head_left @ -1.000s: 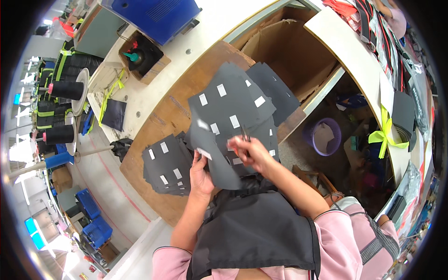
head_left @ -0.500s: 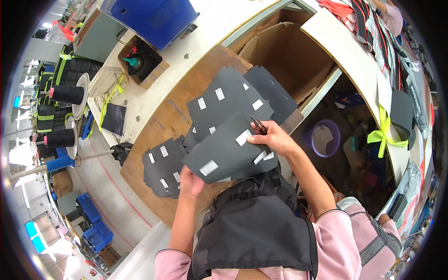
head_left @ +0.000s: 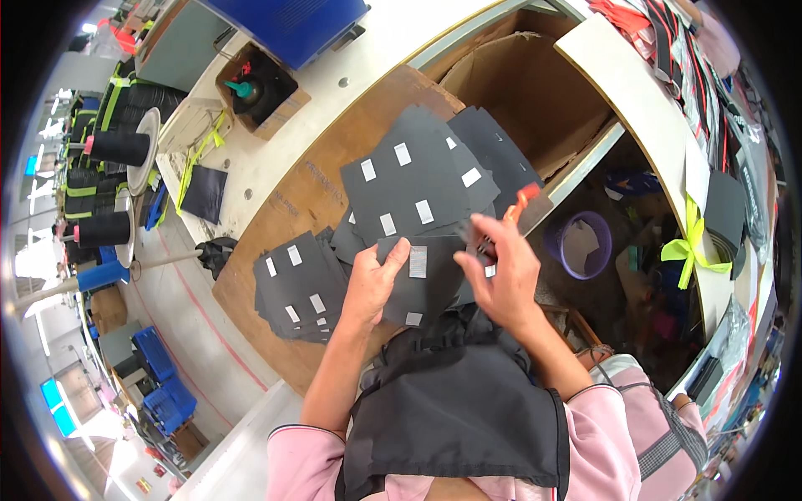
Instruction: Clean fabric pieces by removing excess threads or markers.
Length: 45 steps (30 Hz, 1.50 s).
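A dark grey fabric panel (head_left: 394, 250) with white patches is gripped at its edge by my left hand (head_left: 372, 282), thumb on top. My right hand (head_left: 507, 271), just to its right, is curled around a small pair of snips (head_left: 522, 203). The orange end sticks out above the hand; the dark blades are blurred beside the fingers. Beyond my hands lies a large stack of similar panels (head_left: 413, 179) with white patches. A smaller patched stack (head_left: 294, 288) sits left of my left hand. Plain-looking dark panels (head_left: 493, 154) lie at the far right of the board.
The stacks rest on a brown wooden board (head_left: 311, 196). A cardboard box (head_left: 535, 92) is sunk beyond it, with a purple bin (head_left: 603, 242) below on the right. A blue machine (head_left: 292, 29), a small box with an oiler (head_left: 255, 92) and black thread cones (head_left: 117, 148) stand at the left.
The panel has swung from a slanted hold to upright before me, and my left hand now pinches its upper edge. My right hand has let go of the panel; the snips have turned, showing orange.
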Available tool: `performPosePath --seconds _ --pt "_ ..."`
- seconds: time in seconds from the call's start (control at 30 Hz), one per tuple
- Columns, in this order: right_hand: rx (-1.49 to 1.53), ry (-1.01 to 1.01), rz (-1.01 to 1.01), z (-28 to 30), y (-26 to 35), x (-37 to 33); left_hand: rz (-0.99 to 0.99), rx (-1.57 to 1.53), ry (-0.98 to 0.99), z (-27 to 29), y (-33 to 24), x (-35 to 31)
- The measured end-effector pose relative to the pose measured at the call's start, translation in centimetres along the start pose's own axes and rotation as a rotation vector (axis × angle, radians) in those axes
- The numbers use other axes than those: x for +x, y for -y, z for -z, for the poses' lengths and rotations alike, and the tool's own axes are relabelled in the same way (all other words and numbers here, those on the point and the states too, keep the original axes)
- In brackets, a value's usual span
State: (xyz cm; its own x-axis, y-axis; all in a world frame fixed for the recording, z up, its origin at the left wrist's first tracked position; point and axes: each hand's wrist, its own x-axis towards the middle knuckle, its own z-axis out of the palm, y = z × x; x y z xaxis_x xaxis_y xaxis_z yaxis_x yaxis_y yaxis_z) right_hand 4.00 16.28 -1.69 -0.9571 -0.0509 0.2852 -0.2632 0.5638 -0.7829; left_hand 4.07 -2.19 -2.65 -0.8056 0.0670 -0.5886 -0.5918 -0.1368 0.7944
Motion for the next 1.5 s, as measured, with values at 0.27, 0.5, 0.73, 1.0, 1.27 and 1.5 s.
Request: performPosePath --seconds 0.27,0.5,0.73,1.0,1.27,1.5 --pt "0.023 0.123 0.038 -0.9 -0.8 -1.3 -0.113 0.156 -0.024 -0.6 0.0 -0.4" --pt "-0.094 0.132 0.318 -0.2 -1.5 -0.3 -0.146 0.371 -0.028 -0.2 -0.2 -0.3" --pt "-0.033 0.221 0.282 1.1 -1.8 0.6 -0.145 0.427 0.016 -0.1 -0.2 -0.1" --pt "-0.039 0.348 0.505 1.5 -2.4 3.1 -0.140 0.515 0.060 0.2 -1.7 -0.1" --pt "-0.017 0.393 0.517 1.9 -2.2 4.0 -0.068 0.636 0.109 0.3 -3.1 -0.2" --pt "-0.068 0.461 0.561 1.8 -2.9 4.0 -0.092 0.617 0.167 0.3 -2.8 0.3"
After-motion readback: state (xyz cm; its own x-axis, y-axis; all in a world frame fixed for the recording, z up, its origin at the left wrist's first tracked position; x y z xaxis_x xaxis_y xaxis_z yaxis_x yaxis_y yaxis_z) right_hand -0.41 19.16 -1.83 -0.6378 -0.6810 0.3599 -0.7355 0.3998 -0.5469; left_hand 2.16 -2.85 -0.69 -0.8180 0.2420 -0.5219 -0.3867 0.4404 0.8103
